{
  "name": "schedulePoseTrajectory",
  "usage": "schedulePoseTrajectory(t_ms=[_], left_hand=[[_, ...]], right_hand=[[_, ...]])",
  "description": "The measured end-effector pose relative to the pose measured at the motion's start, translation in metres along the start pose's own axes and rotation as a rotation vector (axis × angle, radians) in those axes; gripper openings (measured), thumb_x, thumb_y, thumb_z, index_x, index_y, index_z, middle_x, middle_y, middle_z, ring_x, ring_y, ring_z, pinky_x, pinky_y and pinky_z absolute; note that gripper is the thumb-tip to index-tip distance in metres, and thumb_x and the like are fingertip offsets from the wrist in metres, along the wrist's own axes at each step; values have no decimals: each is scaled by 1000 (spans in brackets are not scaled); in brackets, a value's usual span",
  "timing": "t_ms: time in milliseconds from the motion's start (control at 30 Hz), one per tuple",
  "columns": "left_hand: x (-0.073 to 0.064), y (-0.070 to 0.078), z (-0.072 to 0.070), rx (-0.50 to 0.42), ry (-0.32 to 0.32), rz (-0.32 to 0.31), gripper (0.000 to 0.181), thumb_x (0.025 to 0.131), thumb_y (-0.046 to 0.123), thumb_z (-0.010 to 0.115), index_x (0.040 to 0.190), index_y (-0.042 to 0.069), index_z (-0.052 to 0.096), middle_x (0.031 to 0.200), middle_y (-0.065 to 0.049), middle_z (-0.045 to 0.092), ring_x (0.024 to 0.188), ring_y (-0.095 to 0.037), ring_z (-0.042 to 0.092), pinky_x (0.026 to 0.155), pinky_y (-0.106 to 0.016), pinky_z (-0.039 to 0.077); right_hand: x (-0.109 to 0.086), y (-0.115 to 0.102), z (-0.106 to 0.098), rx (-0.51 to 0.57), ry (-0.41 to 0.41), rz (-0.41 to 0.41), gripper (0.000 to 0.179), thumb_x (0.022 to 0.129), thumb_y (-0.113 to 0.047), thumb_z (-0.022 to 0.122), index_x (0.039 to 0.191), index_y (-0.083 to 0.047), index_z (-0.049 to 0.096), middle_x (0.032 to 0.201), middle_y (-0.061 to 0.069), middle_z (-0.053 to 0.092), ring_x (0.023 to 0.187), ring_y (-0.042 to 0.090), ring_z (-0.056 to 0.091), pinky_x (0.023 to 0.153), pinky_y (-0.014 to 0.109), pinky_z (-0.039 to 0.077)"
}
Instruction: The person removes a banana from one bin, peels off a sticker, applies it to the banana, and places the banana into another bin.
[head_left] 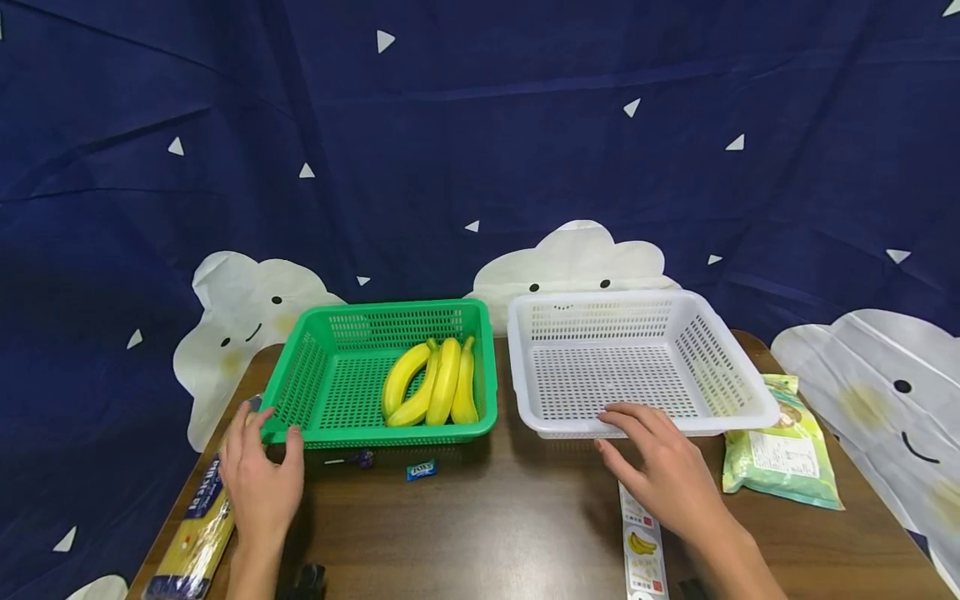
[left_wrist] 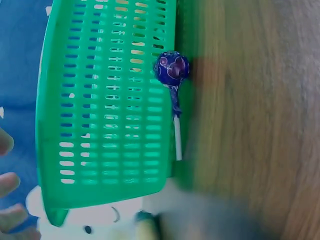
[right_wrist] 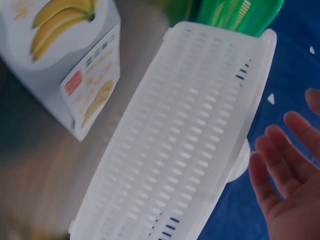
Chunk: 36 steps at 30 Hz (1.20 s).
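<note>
Four views aside, my left hand [head_left: 262, 483] hovers by the near left corner of the green basket [head_left: 303, 437], fingers loosely bent around nothing. Several yellow bananas [head_left: 446, 382] lie in that basket's right part. Over the front rim of the white basket [head_left: 645, 429] is my right hand [head_left: 660, 467], its fingers spread and relaxed. In the right wrist view its fingers [right_wrist: 287, 155] show apart from the basket wall. A purple-wrapped lollipop [left_wrist: 171, 68] lies against the green basket's front side. Nearby is a small blue wrapped candy [head_left: 422, 471].
At the left edge lies a long spaghetti packet [head_left: 197, 533], partly behind my left hand. A green and yellow bag [head_left: 783, 454] sits right of the white basket. A white carton with banana pictures [head_left: 642, 546] stands below my right hand. A dark blue curtain [head_left: 480, 150] hangs behind.
</note>
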<state>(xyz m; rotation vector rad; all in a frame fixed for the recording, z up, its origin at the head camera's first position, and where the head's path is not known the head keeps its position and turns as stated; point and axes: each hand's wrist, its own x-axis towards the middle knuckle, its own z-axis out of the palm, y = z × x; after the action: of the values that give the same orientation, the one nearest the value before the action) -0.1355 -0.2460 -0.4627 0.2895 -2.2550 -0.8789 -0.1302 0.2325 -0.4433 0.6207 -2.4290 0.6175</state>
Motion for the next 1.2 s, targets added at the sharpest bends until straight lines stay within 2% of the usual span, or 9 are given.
schedulePoseTrajectory(t_ms=[100, 233, 333, 433, 533, 600, 900, 1033, 1200], left_hand=[[3, -7, 2, -82, -51, -150, 51, 92, 31, 62, 136, 9, 51, 155, -8, 26, 140, -33, 21, 108, -57, 18], [3, -13, 7, -265, -136, -310, 54, 96, 29, 58, 144, 11, 42, 156, -10, 21, 141, -32, 19, 108, -56, 20], [4, -16, 9, -426, -142, -422, 54, 96, 23, 59, 145, 11, 39, 152, -13, 30, 137, -30, 29, 106, -45, 31], [5, -17, 10, -501, -128, -492, 55, 95, 22, 60, 144, 13, 38, 140, -15, 43, 126, -25, 42, 93, -26, 39], [5, -19, 11, -490, -136, -503, 55, 95, 25, 61, 145, 16, 38, 129, -16, 49, 114, -20, 48, 77, -18, 39], [5, -21, 11, -496, -141, -507, 56, 94, 26, 62, 144, 16, 39, 127, -15, 50, 111, -16, 49, 74, -16, 39], [6, -25, 11, -494, -143, -516, 55, 93, 27, 65, 141, 19, 41, 133, -12, 52, 121, -24, 49, 79, -11, 41], [6, -27, 9, -492, -147, -522, 55, 93, 28, 65, 141, 20, 41, 134, -12, 51, 123, -26, 47, 80, -12, 40], [5, -27, 10, -491, -153, -522, 55, 93, 28, 65, 141, 20, 41, 135, -12, 50, 126, -26, 46, 88, -18, 40]], right_hand=[[3, -2, 3, 14, 8, -14, 35, 83, -28, 73, 116, -16, 67, 121, -5, 59, 111, 16, 53, 91, 33, 39], [9, -7, 6, 37, -15, -14, 35, 84, -30, 72, 116, -17, 67, 122, -5, 59, 113, 15, 52, 94, 32, 38], [16, -14, 7, 55, -38, -9, 35, 86, -32, 71, 117, -18, 66, 122, -7, 58, 114, 13, 52, 95, 31, 37], [26, -21, 8, 79, -50, -12, 33, 87, -34, 69, 118, -20, 66, 121, -10, 58, 115, 11, 51, 96, 31, 37], [38, -28, 10, 102, -58, -30, 31, 89, -35, 68, 117, -23, 65, 121, -11, 58, 115, 10, 51, 96, 30, 38], [46, -32, 12, 118, -62, -40, 30, 89, -36, 67, 116, -23, 66, 120, -11, 59, 114, 10, 52, 95, 32, 39], [88, -53, 26, 207, -174, 85, 31, 90, -47, 62, 113, -27, 66, 113, -17, 59, 94, 5, 56, 74, 30, 50], [112, -65, 30, 247, -247, 150, 30, 91, -46, 61, 112, -26, 67, 108, -16, 61, 92, 7, 58, 72, 31, 51], [142, -73, 36, 270, -316, 146, 30, 90, -40, 62, 110, -19, 68, 101, -10, 64, 88, 9, 59, 73, 30, 49]])
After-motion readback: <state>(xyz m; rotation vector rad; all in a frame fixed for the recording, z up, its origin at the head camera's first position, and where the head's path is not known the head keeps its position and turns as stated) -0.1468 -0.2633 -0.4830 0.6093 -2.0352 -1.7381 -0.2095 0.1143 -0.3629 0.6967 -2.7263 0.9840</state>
